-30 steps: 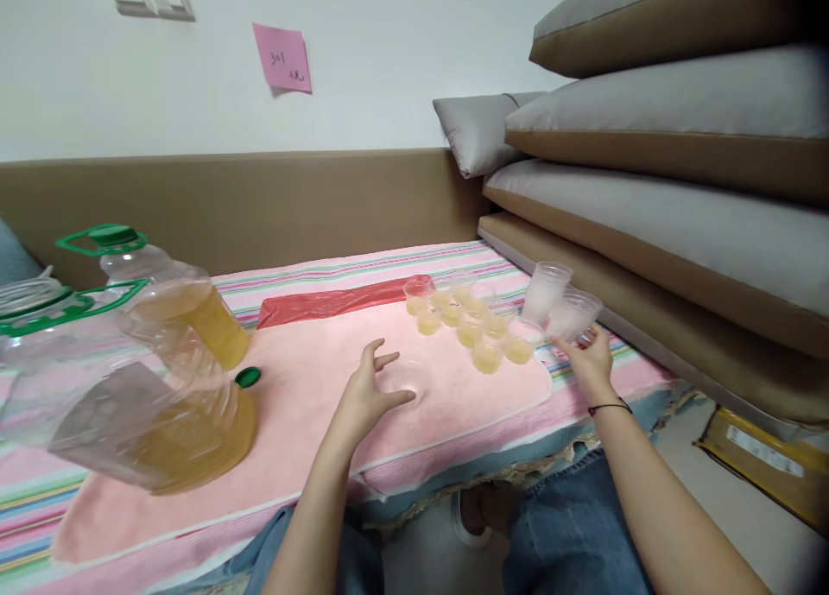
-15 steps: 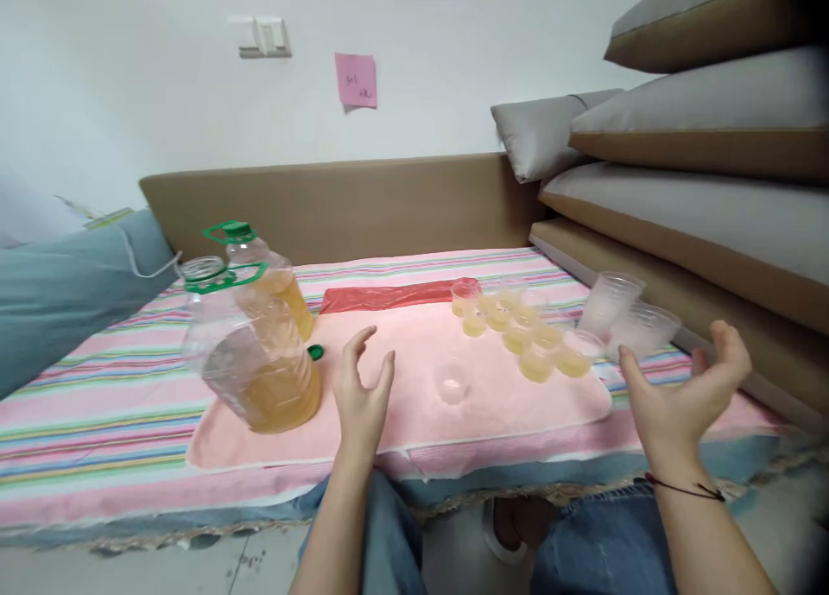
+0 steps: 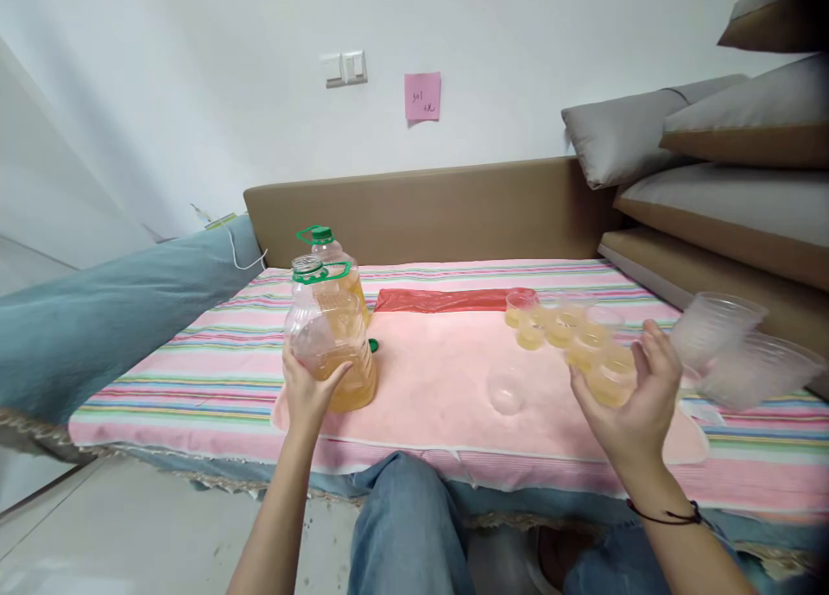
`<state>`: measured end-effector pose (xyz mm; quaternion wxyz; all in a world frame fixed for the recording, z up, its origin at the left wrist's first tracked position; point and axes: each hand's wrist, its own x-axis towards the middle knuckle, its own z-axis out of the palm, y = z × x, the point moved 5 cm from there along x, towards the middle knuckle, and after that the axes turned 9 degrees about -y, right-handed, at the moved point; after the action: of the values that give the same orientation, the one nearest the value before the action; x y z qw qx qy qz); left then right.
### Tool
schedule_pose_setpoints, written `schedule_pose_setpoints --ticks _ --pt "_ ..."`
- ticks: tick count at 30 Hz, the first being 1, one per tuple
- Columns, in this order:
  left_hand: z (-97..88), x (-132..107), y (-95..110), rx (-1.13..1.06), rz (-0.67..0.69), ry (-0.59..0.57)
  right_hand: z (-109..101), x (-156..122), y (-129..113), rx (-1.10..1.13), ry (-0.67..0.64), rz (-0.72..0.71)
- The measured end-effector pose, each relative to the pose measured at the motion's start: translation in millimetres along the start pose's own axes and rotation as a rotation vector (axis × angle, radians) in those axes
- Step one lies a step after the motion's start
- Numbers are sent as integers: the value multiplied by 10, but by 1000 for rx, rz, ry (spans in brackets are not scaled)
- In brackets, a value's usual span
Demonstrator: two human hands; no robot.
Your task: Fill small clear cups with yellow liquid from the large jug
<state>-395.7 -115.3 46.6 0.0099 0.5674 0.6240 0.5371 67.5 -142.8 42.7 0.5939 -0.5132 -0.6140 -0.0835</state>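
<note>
My left hand [image 3: 309, 389] grips the side of a big clear jug [image 3: 330, 340] with a green handle, open at the top and partly filled with yellow liquid. A second, capped jug [image 3: 325, 251] stands just behind it. My right hand [image 3: 631, 405] hovers open above the pink cloth [image 3: 440, 362], in front of several small cups of yellow liquid [image 3: 570, 332]. One empty clear cup [image 3: 506, 392] stands alone on the cloth between my hands. A green cap [image 3: 373, 345] lies beside the jug.
Stacks of empty clear cups [image 3: 725, 340] lie at the right on the striped sheet [image 3: 194, 379]. A red plastic sheet [image 3: 446, 300] lies at the back. Brown and grey cushions [image 3: 725, 172] are piled at the right, a blue bolster [image 3: 97, 319] at the left.
The view swung left. My left hand left the empty cup and took hold of the open jug. My right hand drew back from the cup stacks and hangs open.
</note>
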Motion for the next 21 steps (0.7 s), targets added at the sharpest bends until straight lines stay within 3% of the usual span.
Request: schedule_pose_setpoints --ticks 3,8,12,21 --pt "26 0 -92 -68 -47 -45 135 -31 -231 7 -24 -170" --pt "107 -14 -269 -255 -50 35 365 -79 -514 87 -82 -246" --pt "138 -8 -382 -253 -19 119 531 -135 -744 132 -115 -326" --pt "8 -3 -419 -343 2 216 849 -278 -1085 243 -261 -392"
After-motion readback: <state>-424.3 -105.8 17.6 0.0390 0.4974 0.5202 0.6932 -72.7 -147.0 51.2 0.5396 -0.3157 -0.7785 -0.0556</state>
